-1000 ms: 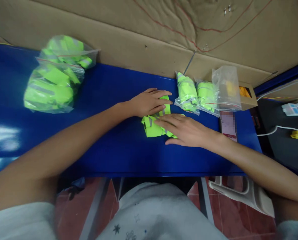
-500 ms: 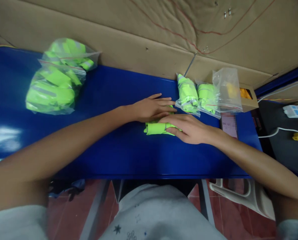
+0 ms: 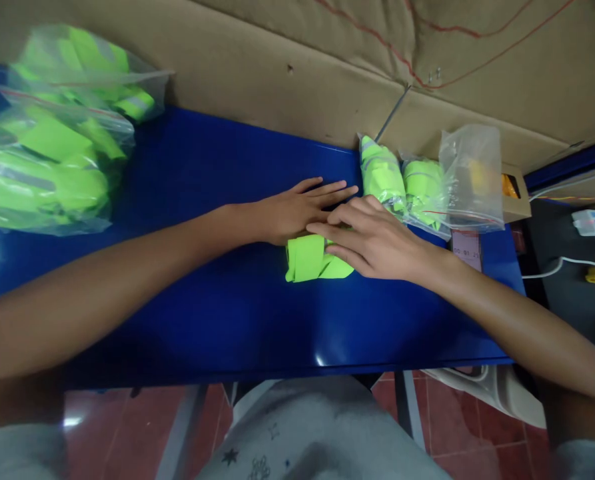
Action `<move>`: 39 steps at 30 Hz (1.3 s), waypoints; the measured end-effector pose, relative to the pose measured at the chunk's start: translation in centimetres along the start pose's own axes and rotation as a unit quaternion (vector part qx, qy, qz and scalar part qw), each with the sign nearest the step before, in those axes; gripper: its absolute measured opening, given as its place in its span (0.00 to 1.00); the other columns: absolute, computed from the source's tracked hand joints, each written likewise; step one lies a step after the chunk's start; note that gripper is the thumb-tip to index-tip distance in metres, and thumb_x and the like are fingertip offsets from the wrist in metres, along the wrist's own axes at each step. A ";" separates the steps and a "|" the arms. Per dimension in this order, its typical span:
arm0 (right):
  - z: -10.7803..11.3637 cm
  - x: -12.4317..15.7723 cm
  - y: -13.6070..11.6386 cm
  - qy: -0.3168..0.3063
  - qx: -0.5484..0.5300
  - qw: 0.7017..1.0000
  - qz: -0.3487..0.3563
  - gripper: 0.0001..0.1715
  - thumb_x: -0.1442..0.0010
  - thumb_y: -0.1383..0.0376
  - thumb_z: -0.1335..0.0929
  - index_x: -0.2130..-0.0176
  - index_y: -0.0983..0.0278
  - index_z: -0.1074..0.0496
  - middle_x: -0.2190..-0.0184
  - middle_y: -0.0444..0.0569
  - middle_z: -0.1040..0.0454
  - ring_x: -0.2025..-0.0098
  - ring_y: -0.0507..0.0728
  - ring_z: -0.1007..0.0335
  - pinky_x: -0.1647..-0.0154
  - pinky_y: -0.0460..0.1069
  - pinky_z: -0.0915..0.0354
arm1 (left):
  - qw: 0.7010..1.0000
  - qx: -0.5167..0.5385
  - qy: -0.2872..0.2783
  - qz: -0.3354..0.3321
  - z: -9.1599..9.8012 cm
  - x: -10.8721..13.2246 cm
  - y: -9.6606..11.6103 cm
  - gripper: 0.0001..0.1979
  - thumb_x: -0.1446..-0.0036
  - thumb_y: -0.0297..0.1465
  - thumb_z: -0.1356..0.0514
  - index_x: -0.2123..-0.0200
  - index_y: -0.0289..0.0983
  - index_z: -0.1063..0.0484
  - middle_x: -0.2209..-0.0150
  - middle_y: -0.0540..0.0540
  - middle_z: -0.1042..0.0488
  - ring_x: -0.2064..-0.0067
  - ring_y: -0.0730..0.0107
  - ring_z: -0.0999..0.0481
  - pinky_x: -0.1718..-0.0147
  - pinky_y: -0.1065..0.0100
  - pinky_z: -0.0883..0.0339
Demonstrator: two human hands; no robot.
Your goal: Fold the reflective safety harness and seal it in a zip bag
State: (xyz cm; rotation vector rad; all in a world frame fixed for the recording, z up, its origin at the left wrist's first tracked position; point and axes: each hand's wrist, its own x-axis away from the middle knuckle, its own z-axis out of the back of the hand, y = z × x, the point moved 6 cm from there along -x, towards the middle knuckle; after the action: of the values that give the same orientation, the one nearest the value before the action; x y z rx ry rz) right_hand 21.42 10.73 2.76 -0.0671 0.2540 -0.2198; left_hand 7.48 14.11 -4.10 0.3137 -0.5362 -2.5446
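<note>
A folded bundle of neon yellow-green cloth (image 3: 306,259) lies on the blue table in front of me. My left hand (image 3: 296,215) rests flat with fingers spread, along the far side of the cloth and partly over it. From the right, my right hand (image 3: 372,240) reaches across the bundle. Its fingers are loosely bent and slightly apart, and the fingertips meet or overlap my left hand's fingers. The thumb sits at the right part of the cloth, whose right end is hidden beneath this hand.
Two large clear bags (image 3: 42,167) of neon cloth with grey strips stand at the left. Smaller filled bags (image 3: 382,175), an empty-looking clear bag (image 3: 472,150) over a cardboard box (image 3: 520,207) and a timer display (image 3: 467,248) are at the right. Cardboard lines the table's (image 3: 217,307) back.
My right fingers have shifted left and loosened from the cloth's near edge. The bundle shows a wider, flatter near part. The camera view has moved, so the left bags sit further left.
</note>
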 end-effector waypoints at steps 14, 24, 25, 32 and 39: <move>-2.1 1.6 -3.2 -0.027 0.067 0.997 -0.005 0.43 0.27 0.39 0.38 0.33 0.67 0.31 0.42 0.64 0.23 0.39 0.73 0.30 0.38 0.68 0.32 | 1.000 -0.017 0.002 0.012 0.3 0.5 1.5 0.40 0.33 0.49 0.38 0.23 0.52 0.45 0.18 0.41 0.66 0.20 0.39 0.54 0.25 0.37 0.60; -4.1 2.1 -2.9 -0.001 0.049 0.996 -0.068 0.42 0.25 0.44 0.38 0.31 0.74 0.34 0.38 0.68 0.26 0.34 0.76 0.35 0.33 0.72 0.37 | 0.986 0.054 0.141 0.069 1.8 1.0 -0.4 0.22 0.24 0.44 0.49 0.40 0.44 0.21 0.35 0.38 0.24 0.34 0.52 0.26 0.31 0.48 0.41; -4.0 2.0 -2.8 0.004 0.041 0.997 -0.068 0.41 0.25 0.44 0.38 0.31 0.73 0.33 0.39 0.67 0.26 0.32 0.75 0.36 0.31 0.72 0.39 | 0.981 0.076 0.163 0.077 2.4 1.3 -0.5 0.21 0.24 0.43 0.48 0.47 0.41 0.18 0.42 0.39 0.19 0.40 0.56 0.21 0.35 0.53 0.35; -3.6 1.1 -2.0 0.016 -0.005 0.999 -0.051 0.37 0.26 0.44 0.36 0.37 0.73 0.29 0.43 0.66 0.25 0.38 0.72 0.32 0.35 0.68 0.32 | 0.963 0.060 0.220 0.147 4.6 4.8 4.6 0.17 0.25 0.40 0.47 0.50 0.39 0.20 0.51 0.41 0.18 0.49 0.60 0.18 0.46 0.60 0.26; -3.8 1.5 -1.5 0.051 -0.065 0.995 -0.064 0.31 0.33 0.53 0.29 0.39 0.70 0.30 0.41 0.67 0.27 0.34 0.72 0.34 0.34 0.71 0.33 | 0.950 -0.130 0.223 0.175 -0.1 6.0 11.3 0.26 0.28 0.37 0.42 0.32 0.34 0.37 0.37 0.28 0.28 0.34 0.42 0.27 0.37 0.42 0.30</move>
State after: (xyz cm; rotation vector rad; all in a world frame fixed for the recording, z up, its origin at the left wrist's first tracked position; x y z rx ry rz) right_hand 21.57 8.83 -1.14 -0.2022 0.3666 -0.3342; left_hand 7.42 1.97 0.03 0.6157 -0.0691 -2.0748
